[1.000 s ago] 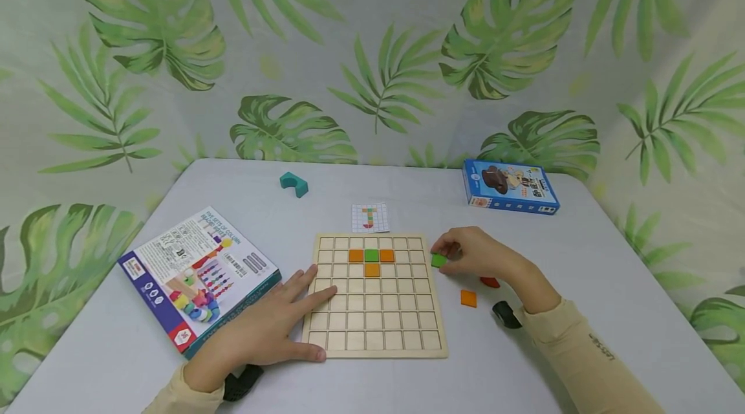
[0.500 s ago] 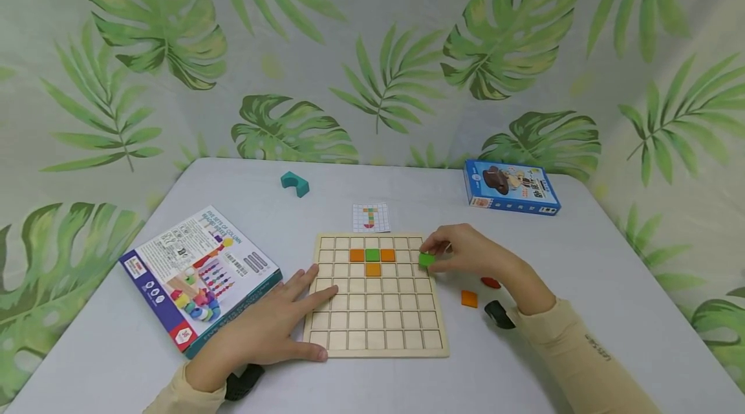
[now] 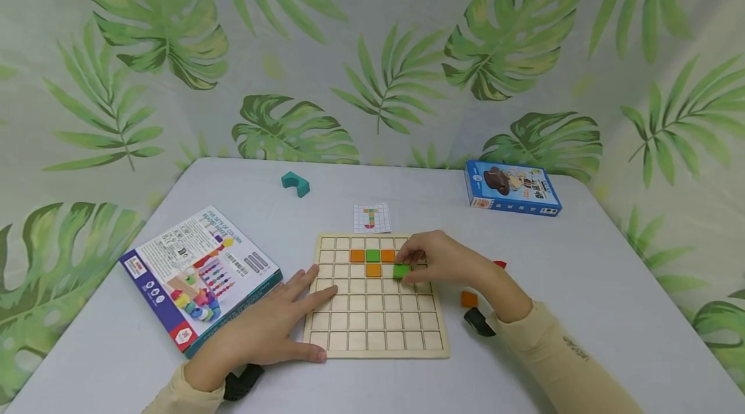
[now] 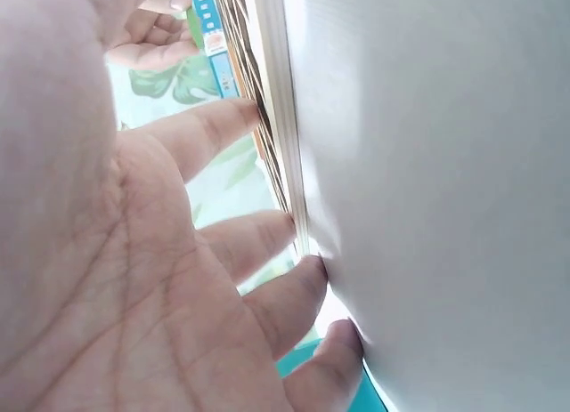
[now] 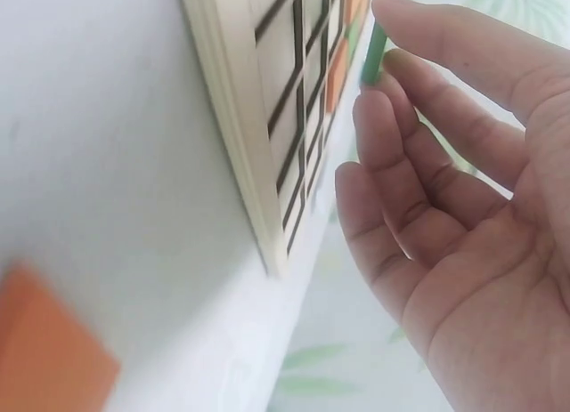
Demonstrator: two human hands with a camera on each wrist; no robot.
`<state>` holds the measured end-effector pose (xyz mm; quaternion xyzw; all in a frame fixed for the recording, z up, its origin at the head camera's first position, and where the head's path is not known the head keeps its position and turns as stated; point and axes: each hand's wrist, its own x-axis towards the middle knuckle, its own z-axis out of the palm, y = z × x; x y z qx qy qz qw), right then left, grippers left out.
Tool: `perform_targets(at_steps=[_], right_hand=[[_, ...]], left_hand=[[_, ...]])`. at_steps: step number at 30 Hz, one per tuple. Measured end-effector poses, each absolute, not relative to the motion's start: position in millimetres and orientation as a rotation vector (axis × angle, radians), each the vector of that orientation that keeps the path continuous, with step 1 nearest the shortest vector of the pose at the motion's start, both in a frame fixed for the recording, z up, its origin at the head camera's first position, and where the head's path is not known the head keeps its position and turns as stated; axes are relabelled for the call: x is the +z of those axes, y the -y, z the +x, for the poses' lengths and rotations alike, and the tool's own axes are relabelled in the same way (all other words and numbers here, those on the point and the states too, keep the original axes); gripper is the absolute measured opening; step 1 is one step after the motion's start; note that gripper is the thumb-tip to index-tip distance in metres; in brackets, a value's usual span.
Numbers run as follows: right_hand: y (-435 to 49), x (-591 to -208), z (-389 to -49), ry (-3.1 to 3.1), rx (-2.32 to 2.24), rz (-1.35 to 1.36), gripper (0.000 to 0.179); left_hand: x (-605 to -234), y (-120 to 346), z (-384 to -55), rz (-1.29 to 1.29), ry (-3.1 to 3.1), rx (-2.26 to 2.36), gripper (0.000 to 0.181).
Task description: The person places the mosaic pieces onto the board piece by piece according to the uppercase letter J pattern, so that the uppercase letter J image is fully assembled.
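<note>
A wooden grid board (image 3: 375,321) lies on the table, with orange tiles (image 3: 357,256) and a green tile (image 3: 372,255) in its upper cells, one orange tile just below the green one. My right hand (image 3: 445,261) pinches another green tile (image 3: 400,270) between thumb and fingers over the board's right half; in the right wrist view this tile (image 5: 374,54) appears edge-on. My left hand (image 3: 273,326) rests spread at the board's left edge, fingers straight and touching it, as the left wrist view also shows. A printed pattern card (image 3: 371,218) lies behind the board.
Right of the board lie a loose orange tile (image 3: 469,299) and a red piece (image 3: 499,264), partly hidden by the right arm. A large game box (image 3: 200,272) sits at left, a blue box (image 3: 513,187) at back right, and a teal arch block (image 3: 295,184) at back left.
My right hand has carried the green tile leftward from beside the board's right edge to above its cells. The left hand has stayed in place.
</note>
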<state>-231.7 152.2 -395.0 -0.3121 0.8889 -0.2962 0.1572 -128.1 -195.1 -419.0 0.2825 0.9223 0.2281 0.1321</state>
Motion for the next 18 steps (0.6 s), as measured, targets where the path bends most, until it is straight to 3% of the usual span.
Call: perform_targets(at_steps=[18], right_hand=[[-120.0,-402.8,-228.2,-2.466,-0.827,-1.011,0.018]], left_hand=[[-417.1,199.6,-129.5,0.834,-2.681,0.645,0.108]])
